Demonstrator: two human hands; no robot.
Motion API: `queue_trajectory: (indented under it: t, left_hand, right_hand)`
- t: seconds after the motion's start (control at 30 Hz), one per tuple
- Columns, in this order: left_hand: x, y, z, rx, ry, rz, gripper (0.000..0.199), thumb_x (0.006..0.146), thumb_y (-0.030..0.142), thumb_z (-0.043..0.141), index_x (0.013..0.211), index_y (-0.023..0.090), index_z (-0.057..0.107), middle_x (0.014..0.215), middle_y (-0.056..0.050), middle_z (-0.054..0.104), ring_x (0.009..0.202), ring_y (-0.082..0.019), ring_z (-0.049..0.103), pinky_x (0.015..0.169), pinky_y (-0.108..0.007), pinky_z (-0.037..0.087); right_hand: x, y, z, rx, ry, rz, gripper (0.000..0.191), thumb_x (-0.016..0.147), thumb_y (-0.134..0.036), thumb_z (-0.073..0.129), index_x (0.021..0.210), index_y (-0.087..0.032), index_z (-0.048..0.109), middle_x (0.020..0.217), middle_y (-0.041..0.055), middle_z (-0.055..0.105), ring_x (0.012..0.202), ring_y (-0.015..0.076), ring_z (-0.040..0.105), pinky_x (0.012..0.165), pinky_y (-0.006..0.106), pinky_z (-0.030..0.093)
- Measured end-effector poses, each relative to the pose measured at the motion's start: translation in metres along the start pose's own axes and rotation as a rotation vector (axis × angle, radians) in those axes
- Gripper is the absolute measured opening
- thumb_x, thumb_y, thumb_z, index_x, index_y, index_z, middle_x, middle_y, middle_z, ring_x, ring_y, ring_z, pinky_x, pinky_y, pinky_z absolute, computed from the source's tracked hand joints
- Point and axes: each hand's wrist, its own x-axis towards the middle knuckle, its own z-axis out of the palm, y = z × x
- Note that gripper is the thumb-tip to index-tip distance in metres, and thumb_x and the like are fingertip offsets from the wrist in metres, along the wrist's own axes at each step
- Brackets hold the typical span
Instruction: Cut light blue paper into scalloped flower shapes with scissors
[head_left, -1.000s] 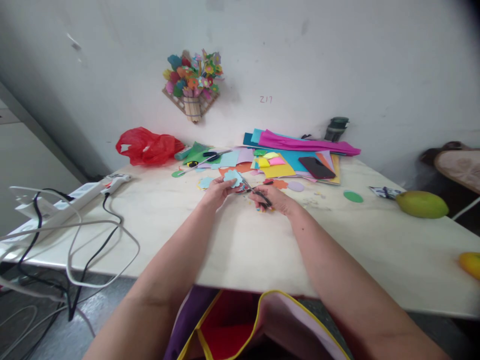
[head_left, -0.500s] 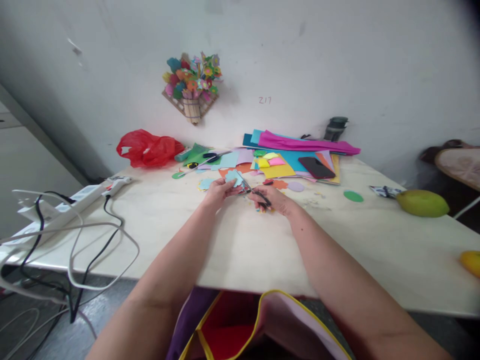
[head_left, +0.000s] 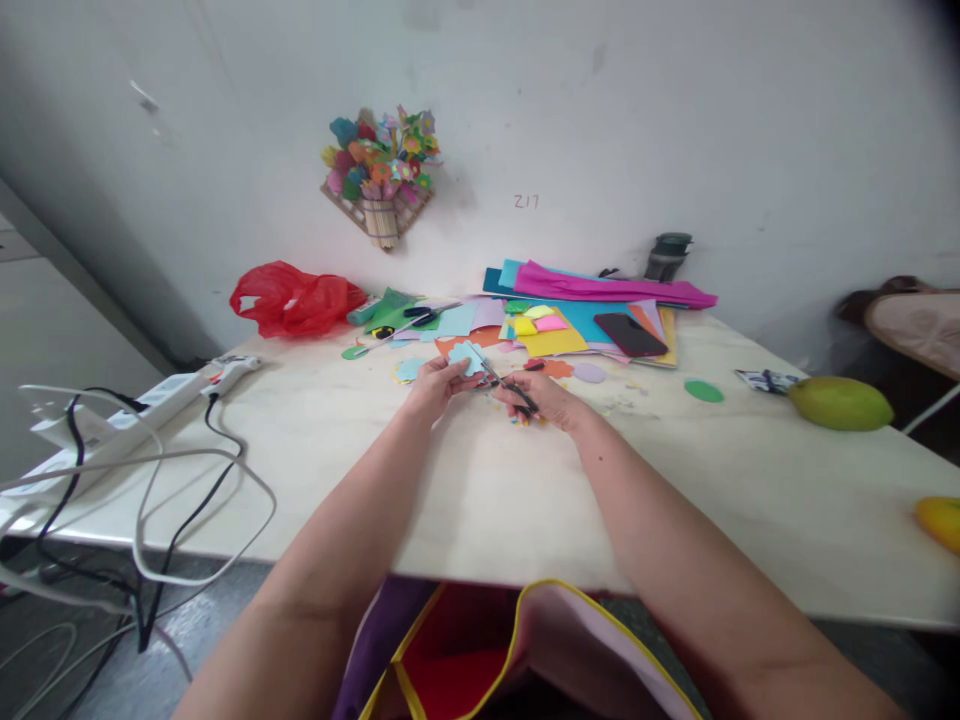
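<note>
Between the fingers of my left hand [head_left: 437, 386] is a light blue paper flower [head_left: 466, 357] with a scalloped edge. My right hand [head_left: 546, 397] is closed around the dark handles of a pair of scissors [head_left: 523, 398]. The scissors' blades point up and left, against the right side of the blue flower; how far they are parted is too small to tell. Just left of my left hand lies another light blue cutout [head_left: 410, 370]. Beyond my right hand sit an orange cutout [head_left: 559, 369] and a lilac oval [head_left: 589, 372].
Coloured sheets [head_left: 559, 335] and a phone [head_left: 630, 335] lie at the back. A red plastic bag [head_left: 296, 300] is back left, with a power strip [head_left: 161, 400] and cables at the left edge. A green fruit [head_left: 841, 403] rests at right. Paper flowers [head_left: 382, 165] hang on the wall.
The view has shifted very slightly. Both hands keep nearly the same place, with the paper flower and the scissors still held.
</note>
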Motion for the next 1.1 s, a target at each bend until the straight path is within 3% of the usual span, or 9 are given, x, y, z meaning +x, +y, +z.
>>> queue_trajectory:
  t: [1.1]
  left_hand:
    - [0.0002,-0.0031,0.0023,-0.074,0.01,-0.014,0.012,0.066,0.015,0.073,0.074,0.009,0.067,0.074,-0.007,0.07,0.07,-0.017,0.068,0.078,-0.031,0.055]
  right_hand:
    - [-0.0005,-0.0018,0.0029,0.022,0.0,0.002,0.022,0.073,-0.031,0.069,0.074,-0.015,0.054,0.048,-0.0047,0.054,0.034,0.0045,0.044,0.035,0.015,0.033]
